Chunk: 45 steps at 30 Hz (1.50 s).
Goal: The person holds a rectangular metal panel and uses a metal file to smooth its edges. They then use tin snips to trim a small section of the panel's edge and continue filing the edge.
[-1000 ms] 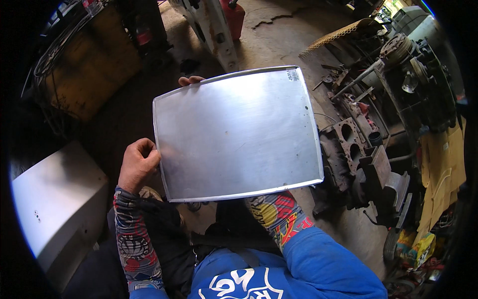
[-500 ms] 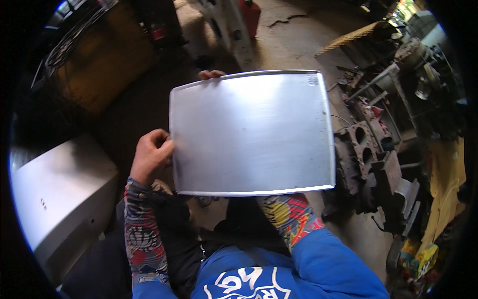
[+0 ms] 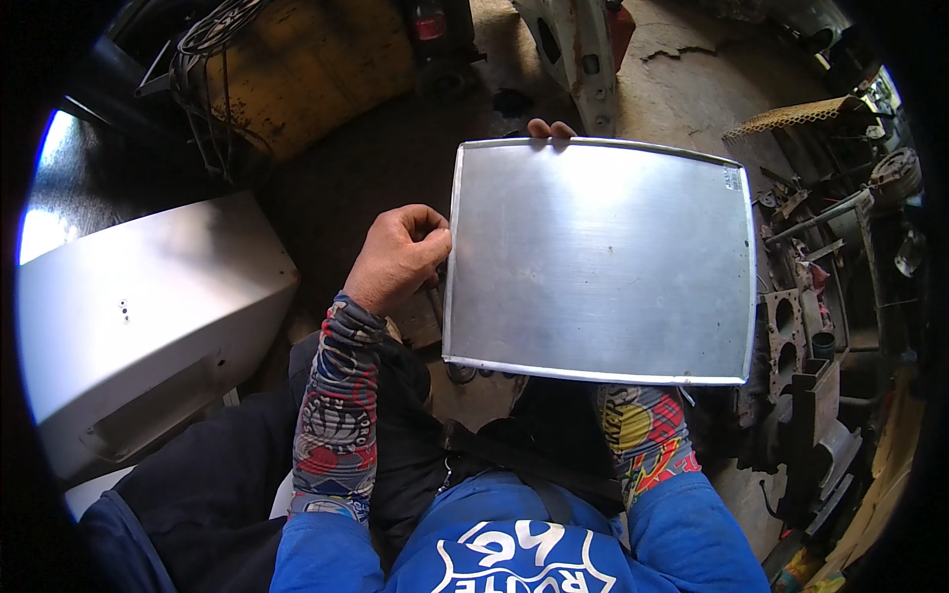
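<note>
I hold a flat, rectangular sheet of shiny grey metal [image 3: 598, 262] with rounded corners and a thin raised rim, level in front of me. My left hand [image 3: 395, 259] is closed on the middle of its left edge. My right forearm in a patterned sleeve runs under the sheet from below. Only the fingertips of my right hand [image 3: 551, 128] show, curled over the sheet's far edge; the rest of that hand is hidden behind the metal.
A large grey metal box [image 3: 148, 316] stands at my left. A yellow machine with a wire guard [image 3: 297, 69] is at the back left. Rusty engine parts and scrap [image 3: 801, 346] crowd the right side. Bare concrete floor [image 3: 682, 89] lies beyond.
The sheet has turned from a tilt to nearly square in the view. It sits further right and closer. Both hands keep their hold on it.
</note>
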### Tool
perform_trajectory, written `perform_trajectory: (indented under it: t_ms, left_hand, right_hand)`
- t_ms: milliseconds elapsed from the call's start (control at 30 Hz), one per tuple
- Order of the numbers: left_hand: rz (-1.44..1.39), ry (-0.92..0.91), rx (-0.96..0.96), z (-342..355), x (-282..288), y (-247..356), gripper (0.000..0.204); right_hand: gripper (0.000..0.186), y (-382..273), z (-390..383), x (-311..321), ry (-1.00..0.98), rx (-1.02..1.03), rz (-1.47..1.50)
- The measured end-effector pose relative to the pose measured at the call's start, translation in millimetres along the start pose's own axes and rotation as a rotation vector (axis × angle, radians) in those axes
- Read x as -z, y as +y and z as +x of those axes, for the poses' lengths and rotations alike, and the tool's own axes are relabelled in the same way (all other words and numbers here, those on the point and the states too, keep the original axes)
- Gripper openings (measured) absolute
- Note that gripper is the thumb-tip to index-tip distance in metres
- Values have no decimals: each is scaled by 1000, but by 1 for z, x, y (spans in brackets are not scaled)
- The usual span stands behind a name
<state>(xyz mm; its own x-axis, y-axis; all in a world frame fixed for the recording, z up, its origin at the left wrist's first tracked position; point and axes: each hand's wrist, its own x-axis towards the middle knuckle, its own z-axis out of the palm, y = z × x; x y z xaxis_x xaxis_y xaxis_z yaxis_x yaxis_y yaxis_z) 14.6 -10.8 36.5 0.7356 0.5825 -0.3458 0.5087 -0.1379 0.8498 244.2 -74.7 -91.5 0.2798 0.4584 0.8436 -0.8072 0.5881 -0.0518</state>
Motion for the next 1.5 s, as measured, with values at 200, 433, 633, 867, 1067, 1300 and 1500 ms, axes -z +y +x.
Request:
perform_trajectory:
  t_ms: [200,433,633,867,1067,1300,1500]
  left_hand:
    - [-37,16,-13,-1,-1,0,26]
    - [-19,22,15,-1,0,2,24]
    - [18,58,72,0,1,0,30]
    - [-195,-70,17,1,2,-7,38]
    - [-454,-352,46,1,7,-7,30]
    - [-430,-401,35,3,3,-8,31]
    - [-436,-438,42,3,5,-10,35]
  right_hand:
    - [39,-3,2,-3,54,-29,4]
    - [40,-5,2,-12,121,-56,17]
    - [42,-7,3,-20,204,-76,5]
    - [43,-9,-3,-31,294,-103,-25]
    - [45,-12,-6,-34,347,-124,-59]
    - [47,-10,-5,-37,380,-144,-84]
    - [48,-8,-4,-38,386,-146,-88]
